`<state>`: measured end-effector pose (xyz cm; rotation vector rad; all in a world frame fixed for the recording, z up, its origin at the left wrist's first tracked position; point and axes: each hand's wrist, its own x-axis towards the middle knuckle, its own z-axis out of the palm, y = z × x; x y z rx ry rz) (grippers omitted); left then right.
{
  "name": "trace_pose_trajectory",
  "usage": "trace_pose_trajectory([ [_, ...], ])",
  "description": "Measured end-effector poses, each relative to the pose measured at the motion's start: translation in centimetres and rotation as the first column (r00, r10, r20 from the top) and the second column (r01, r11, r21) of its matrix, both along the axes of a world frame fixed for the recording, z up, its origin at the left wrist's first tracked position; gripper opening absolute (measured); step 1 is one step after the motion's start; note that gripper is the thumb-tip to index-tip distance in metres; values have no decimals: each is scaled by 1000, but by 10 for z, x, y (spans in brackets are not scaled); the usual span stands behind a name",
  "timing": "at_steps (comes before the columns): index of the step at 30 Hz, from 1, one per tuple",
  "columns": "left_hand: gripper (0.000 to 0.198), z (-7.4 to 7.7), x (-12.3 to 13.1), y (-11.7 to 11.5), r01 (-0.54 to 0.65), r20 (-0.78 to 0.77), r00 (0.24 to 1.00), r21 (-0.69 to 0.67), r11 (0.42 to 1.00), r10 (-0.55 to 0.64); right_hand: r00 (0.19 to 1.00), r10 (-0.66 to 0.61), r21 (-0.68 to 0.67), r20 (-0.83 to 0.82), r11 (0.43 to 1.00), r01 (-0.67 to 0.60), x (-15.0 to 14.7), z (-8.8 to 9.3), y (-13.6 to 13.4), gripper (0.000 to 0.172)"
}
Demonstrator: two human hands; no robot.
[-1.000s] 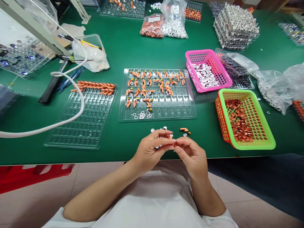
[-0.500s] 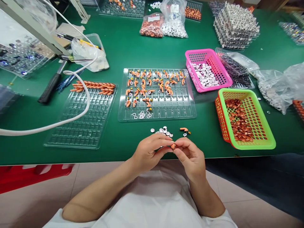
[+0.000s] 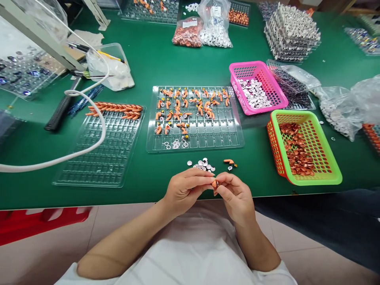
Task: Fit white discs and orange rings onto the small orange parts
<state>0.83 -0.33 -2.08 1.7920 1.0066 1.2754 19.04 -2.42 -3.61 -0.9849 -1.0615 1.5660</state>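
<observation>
A small orange plastic piece (image 3: pixel 215 183) is pinched between both hands at the table's near edge; its exact kind is too small to tell. My left hand (image 3: pixel 185 189) grips it from the left, thumb and fingers closed. From the right, the thumb and forefinger of my right hand (image 3: pixel 236 196) press on it. Several white round discs (image 3: pixel 204 164) lie just beyond my fingertips. To their right rests an orange curved part (image 3: pixel 229 162) with a small white ring below it. Further back, a clear compartment tray (image 3: pixel 213 132) holds orange curved parts and loose white rings.
At left, a clear tray (image 3: pixel 89 158) carries a row of orange-brown pieces under a white cable (image 3: pixel 102 132). A hammer (image 3: pixel 61 111) lies behind. At right stand a pink basket (image 3: pixel 234 79) of white discs and a green basket (image 3: pixel 329 158) of copper-coloured pieces.
The whole view has shifted slightly. Both hands stay together on the orange piece, which looks turned a little between the fingertips.
</observation>
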Motion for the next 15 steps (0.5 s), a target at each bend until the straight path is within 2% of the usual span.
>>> trace_pose_trajectory([
  [5,23,-1,0,0,15,-33,999,110,994,-11,995,-9,-68,-98,998,3,-1,2,-1,12],
  [10,26,1,-2,0,31,-77,997,189,982,-16,991,-11,-66,-135,998,2,-1,4,-1,13],
  [15,28,4,-2,0,43,-91,996,210,977,-24,982,11,-79,-187,997,-26,-1,3,2,13],
])
